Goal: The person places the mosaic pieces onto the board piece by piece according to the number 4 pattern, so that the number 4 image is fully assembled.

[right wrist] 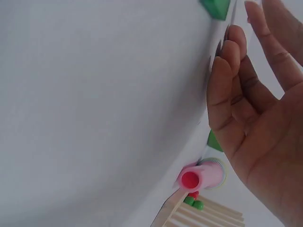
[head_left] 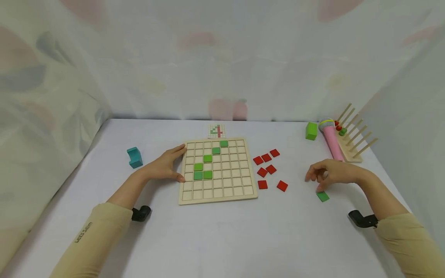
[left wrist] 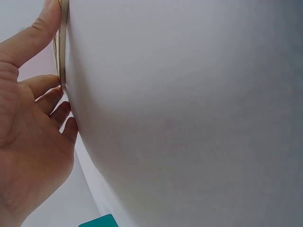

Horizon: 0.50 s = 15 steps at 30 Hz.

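Observation:
A wooden grid board lies flat on the table, with several green tiles in its squares. My left hand rests at the board's left edge, thumb and fingers spread along it; the left wrist view shows the fingertips against the board's side. Over on the right, my right hand hovers low, its thumb tip at the edge of a loose green tile. Several fingers are bent, and nothing shows between them in the right wrist view. Several red tiles lie between the board and this hand.
Behind the board lies a small pattern card. A teal block with a curved notch stands at left. Toward the back right are a green block, a pink toy microphone and a wooden peg rack.

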Motion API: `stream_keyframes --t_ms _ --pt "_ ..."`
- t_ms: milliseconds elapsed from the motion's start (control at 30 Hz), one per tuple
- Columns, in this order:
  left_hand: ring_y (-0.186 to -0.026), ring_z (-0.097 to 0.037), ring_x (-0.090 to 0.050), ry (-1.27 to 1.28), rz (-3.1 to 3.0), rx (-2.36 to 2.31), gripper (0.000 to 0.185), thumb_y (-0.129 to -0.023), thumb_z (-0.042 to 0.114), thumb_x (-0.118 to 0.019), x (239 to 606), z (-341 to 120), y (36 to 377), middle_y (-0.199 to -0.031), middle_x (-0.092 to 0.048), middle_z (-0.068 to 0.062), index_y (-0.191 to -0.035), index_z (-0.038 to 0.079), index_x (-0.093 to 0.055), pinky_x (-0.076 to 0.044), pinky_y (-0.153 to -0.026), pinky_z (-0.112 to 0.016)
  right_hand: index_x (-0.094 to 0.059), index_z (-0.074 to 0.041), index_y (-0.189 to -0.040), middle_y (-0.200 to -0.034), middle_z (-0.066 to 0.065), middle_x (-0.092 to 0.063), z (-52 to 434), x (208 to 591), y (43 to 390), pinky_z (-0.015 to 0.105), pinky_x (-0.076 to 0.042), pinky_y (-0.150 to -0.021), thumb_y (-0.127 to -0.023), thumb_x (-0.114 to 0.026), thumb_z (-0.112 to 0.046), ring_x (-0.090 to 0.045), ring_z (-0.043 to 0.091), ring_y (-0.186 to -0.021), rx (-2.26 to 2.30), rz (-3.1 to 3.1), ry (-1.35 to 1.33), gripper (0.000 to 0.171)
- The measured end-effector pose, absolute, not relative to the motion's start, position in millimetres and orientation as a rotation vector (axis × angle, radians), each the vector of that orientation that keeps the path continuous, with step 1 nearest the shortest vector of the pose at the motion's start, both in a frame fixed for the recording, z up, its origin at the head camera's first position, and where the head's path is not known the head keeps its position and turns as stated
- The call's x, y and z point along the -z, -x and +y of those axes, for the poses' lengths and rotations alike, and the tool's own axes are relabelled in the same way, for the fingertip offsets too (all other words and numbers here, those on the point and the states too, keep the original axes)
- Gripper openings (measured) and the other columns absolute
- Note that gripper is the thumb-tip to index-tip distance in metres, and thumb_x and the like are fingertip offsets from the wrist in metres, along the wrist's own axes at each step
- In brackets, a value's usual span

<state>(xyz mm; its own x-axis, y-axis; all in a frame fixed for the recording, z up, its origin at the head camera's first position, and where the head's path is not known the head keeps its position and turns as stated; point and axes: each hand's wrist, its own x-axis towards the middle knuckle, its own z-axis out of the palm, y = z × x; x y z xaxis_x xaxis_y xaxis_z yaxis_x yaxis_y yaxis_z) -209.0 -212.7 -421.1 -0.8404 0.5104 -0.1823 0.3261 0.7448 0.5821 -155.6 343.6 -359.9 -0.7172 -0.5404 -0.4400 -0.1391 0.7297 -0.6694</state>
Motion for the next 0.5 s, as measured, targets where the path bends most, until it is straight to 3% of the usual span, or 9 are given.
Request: stream_keyframes --t_ms 333,500 --pt "-0.153 -0.047 -0.01 -0.648 2.617 -0.776 0.118 -0.069 0.037 -0.089 419.3 -211.4 207.7 -0.167 -0.009 -0.019 -0.156 -0.001 -0.019 -0.016 -0.122 -0.063 -0.068 -0.014 -0.109 -0.103 0.01 -0.054 359.3 362.8 144.1 0.023 -0.046 -0.068 -0.069 -0.08 -0.007 -0.044 0.019 -0.092 0.874 2.219 0.595 0.042" --pt "-0.152 -0.048 -0.01 -0.646 2.624 -0.768 0.119 -0.069 0.037 -0.089 417.9 -211.5 207.6 -0.167 -0.009 -0.021 -0.156 -0.002 -0.019 -0.016 -0.122 -0.064 -0.068 -0.015 -0.107 -0.109 0.009 -0.054 360.0 365.6 141.5 0.024 -0.043 -0.074 -0.066 -0.08 -0.006 -0.045 0.018 -0.096 0.881 2.204 0.611 0.043"
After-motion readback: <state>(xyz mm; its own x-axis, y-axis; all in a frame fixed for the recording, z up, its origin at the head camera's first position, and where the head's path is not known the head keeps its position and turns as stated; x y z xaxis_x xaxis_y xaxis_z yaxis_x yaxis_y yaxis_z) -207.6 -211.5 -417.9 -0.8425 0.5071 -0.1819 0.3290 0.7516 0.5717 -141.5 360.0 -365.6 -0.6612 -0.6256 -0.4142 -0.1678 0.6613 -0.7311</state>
